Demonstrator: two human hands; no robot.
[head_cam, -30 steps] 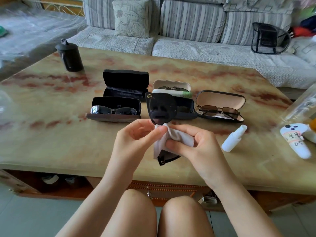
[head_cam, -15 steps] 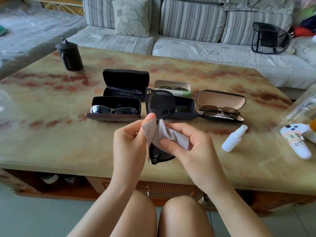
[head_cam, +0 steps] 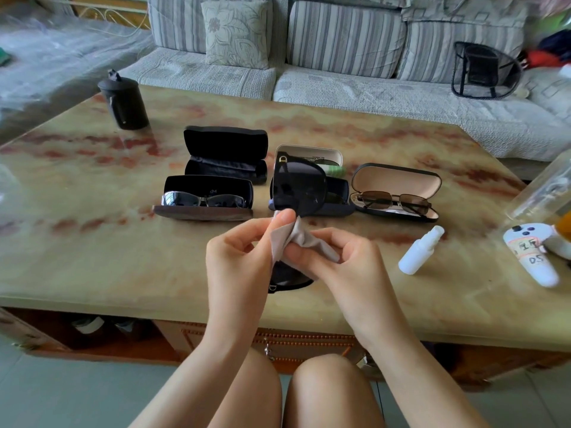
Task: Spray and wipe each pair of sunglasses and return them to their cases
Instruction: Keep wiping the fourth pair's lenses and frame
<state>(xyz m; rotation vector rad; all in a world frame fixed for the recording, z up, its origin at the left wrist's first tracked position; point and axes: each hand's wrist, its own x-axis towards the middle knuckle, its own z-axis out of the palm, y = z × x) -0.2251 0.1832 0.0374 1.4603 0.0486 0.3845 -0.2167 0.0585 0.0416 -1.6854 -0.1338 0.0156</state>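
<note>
The sunglasses (head_cam: 298,189) are big and black, and in the head view they stand on end. One dark lens sticks up above the fingers. The other lens peeks out below them.

A grey cloth (head_cam: 301,239) is wrapped round the middle of the sunglasses. The left hand (head_cam: 241,261) curls its fingers, and its thumb and first finger pinch the top of the cloth. The right hand (head_cam: 343,261) curls too and pinches the cloth lower down, by the bottom lens. So both hands are closed on the cloth, with the frame held inside it.

I think this is the wiping step. To do it well, keep cloth between every fingertip and the lens, so no finger marks are left. Rub softly in small rounds on both sides of each lens. Hold the rim, not a thin arm, so nothing bends.

Past the fingers, behind the top lens, lies an open dark case (head_cam: 340,208). It looks like their home. The white spray bottle (head_cam: 420,251) lies to the right of the right hand's fingers.
</note>
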